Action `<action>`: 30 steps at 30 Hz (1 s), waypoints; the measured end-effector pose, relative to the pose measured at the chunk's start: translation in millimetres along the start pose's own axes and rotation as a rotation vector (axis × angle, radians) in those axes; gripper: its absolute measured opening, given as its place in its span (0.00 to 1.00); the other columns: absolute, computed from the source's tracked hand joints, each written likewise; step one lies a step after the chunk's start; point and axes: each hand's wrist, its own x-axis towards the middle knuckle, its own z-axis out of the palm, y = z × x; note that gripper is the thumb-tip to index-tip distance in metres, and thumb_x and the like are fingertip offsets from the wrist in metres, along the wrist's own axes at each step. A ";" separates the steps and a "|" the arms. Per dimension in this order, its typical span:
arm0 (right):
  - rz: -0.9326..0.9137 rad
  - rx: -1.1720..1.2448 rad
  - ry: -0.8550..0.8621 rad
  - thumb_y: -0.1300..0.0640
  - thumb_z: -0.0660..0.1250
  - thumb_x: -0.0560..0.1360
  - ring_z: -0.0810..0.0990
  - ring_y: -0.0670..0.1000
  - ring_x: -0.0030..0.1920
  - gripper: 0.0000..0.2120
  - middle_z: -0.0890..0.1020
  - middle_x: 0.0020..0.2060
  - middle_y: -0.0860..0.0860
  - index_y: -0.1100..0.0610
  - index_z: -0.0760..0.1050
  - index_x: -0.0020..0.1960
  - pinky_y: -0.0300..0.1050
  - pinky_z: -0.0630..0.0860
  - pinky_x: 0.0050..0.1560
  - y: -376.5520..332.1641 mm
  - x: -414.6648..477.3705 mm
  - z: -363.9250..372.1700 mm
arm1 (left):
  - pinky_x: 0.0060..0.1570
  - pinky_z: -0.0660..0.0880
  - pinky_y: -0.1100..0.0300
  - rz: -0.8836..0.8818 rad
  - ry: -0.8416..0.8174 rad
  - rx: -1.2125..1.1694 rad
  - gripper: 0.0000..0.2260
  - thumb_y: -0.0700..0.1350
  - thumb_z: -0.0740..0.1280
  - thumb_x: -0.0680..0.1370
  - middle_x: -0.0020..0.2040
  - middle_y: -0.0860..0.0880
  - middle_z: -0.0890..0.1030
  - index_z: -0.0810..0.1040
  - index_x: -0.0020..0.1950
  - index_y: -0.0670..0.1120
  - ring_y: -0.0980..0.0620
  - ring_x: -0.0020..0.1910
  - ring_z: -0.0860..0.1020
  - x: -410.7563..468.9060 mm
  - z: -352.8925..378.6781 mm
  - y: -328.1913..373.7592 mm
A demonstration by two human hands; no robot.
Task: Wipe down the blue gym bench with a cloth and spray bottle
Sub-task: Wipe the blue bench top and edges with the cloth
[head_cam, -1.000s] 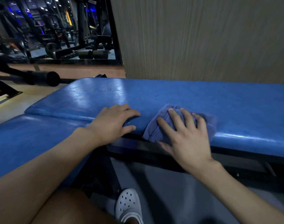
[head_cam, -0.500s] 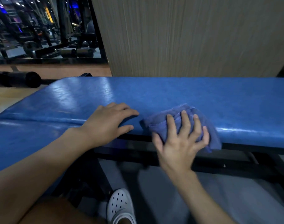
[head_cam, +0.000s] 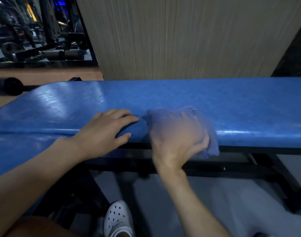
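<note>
The blue gym bench [head_cam: 232,103] runs across the view, its padded top shiny. My right hand [head_cam: 177,139] presses a blue-purple cloth [head_cam: 212,146] against the bench's near edge; the cloth drapes over that edge and the hand is blurred by motion. My left hand [head_cam: 105,132] lies flat on the pad just left of the cloth, fingers spread, holding nothing. No spray bottle is in view.
A black steel frame [head_cam: 249,166] carries the bench below the pad. A wood-grain wall panel [head_cam: 180,36] stands right behind it. At the back left is a mirror with gym machines [head_cam: 40,31]. A black roller pad [head_cam: 7,86] sticks out at the left. My white clog [head_cam: 118,219] is on the grey floor.
My right hand has slid the cloth rightward along the bench's near edge and further down over it. My left hand has stayed in place on the pad.
</note>
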 end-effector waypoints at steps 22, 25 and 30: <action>-0.384 -0.039 0.055 0.43 0.63 0.74 0.76 0.60 0.62 0.18 0.81 0.58 0.56 0.55 0.80 0.54 0.60 0.63 0.64 133.6 40.4 -21.5 | 0.60 0.65 0.51 0.052 -0.008 0.027 0.31 0.68 0.52 0.71 0.65 0.55 0.67 0.67 0.70 0.54 0.52 0.65 0.66 28.0 7.5 42.2; -0.203 -0.066 0.100 0.45 0.62 0.75 0.74 0.60 0.63 0.18 0.81 0.57 0.56 0.57 0.80 0.52 0.62 0.62 0.64 148.6 50.9 -24.3 | 0.62 0.64 0.50 0.085 -0.035 0.028 0.33 0.70 0.51 0.71 0.69 0.56 0.65 0.64 0.71 0.55 0.54 0.68 0.63 36.9 8.0 54.6; -0.079 -0.062 0.030 0.46 0.62 0.74 0.73 0.60 0.66 0.17 0.80 0.58 0.55 0.56 0.80 0.53 0.64 0.60 0.67 95.2 35.1 -19.4 | 0.62 0.65 0.49 0.125 -0.032 0.056 0.34 0.71 0.52 0.70 0.65 0.52 0.67 0.64 0.72 0.54 0.50 0.66 0.65 53.6 10.0 76.0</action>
